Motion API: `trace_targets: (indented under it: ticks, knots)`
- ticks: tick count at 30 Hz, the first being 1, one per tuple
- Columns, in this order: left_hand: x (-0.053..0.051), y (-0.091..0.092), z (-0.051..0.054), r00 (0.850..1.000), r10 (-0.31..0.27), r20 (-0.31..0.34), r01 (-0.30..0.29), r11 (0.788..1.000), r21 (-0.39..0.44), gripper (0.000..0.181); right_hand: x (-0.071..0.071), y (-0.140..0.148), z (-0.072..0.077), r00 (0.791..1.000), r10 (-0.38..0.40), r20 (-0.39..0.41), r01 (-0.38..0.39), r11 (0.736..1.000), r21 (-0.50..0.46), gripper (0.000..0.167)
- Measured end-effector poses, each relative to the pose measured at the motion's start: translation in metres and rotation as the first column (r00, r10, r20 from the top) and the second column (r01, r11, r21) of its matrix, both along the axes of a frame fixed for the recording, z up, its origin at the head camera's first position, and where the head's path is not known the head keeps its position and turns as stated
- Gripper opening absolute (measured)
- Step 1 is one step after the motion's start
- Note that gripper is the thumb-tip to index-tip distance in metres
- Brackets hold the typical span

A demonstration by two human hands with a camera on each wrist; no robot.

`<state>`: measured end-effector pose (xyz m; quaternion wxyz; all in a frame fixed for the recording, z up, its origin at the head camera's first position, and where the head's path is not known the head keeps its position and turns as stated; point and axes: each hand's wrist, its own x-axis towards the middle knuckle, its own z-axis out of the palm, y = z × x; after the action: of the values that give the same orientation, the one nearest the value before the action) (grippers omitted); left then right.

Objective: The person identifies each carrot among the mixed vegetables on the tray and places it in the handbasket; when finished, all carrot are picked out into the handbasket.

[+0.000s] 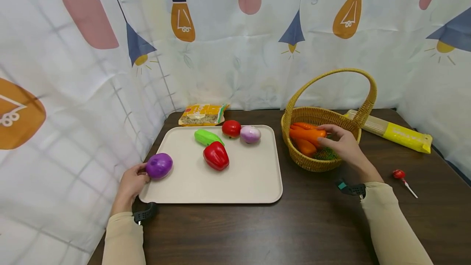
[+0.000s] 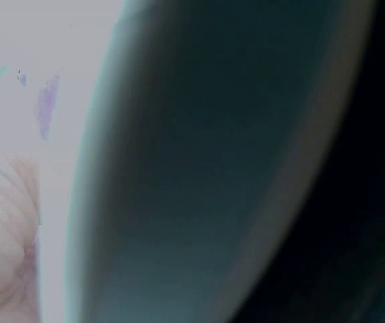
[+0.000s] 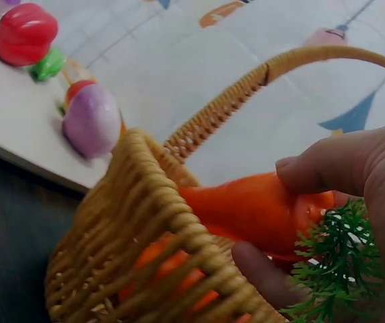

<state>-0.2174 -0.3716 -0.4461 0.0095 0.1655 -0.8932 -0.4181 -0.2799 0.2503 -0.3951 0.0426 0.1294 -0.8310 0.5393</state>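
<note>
My right hand (image 1: 341,144) reaches into a yellow wicker basket (image 1: 318,167) and pinches an orange toy carrot (image 3: 253,208) near its green leafy top (image 3: 340,262). More orange carrots (image 1: 304,147) lie lower in the basket. At the tray's left edge my left hand (image 1: 133,183) holds a shiny, round purple toy vegetable (image 1: 159,166) from its left side; some of the fingers are hidden behind it. The cream tray (image 1: 243,187) carries a red bell pepper (image 1: 216,156), a green ridged vegetable (image 1: 207,137), a tomato (image 1: 231,128) and a purple-white onion-like vegetable (image 1: 250,134). A blurred dark shape blocks most of the left wrist view.
Behind the tray lies an orange food packet (image 1: 203,115). To the basket's right is a yellow pasta packet (image 1: 401,134), with a red lollipop (image 1: 399,174) nearer the front. The basket's tall handle (image 1: 344,70) arches above the carrots. A patterned curtain (image 1: 235,72) hangs behind the dark table (image 1: 228,232).
</note>
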Motion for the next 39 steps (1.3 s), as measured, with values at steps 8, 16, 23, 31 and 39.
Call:
trace_targets:
  ticks: [8, 16, 23, 31, 39]
  knots:
    - [0.0006, 0.0009, 0.0003, 1.000, -0.002, -0.011, 0.002, 1.000, 0.000, 0.061, -0.0004, -0.0064, -0.0008, 0.997, 0.080, 0.007, -0.080, 0.993, 0.087, 0.043]
    - [0.0015, 0.0006, 0.0014, 1.000, -0.013, -0.006, 0.013, 1.000, -0.008, 0.060, -0.0005, -0.0058, -0.0005, 0.987, 0.149, 0.061, -0.153, 0.986, 0.072, 0.045]
    - [0.0007, 0.0000, 0.0011, 1.000, -0.016, -0.012, 0.015, 1.000, -0.016, 0.060, 0.0001, -0.0032, -0.0010, 0.983, 0.179, 0.027, -0.180, 0.983, 0.036, 0.040]
    - [0.0012, 0.0001, -0.0002, 1.000, -0.010, -0.008, 0.010, 1.000, -0.018, 0.059, 0.0002, -0.0013, -0.0027, 0.990, 0.138, -0.016, -0.139, 0.989, -0.049, 0.036]
    - [0.0001, -0.0010, -0.0013, 1.000, 0.001, -0.001, -0.001, 1.000, -0.006, 0.059, -0.0002, -0.0048, 0.0001, 0.997, 0.075, 0.005, -0.074, 0.990, -0.117, 0.042]
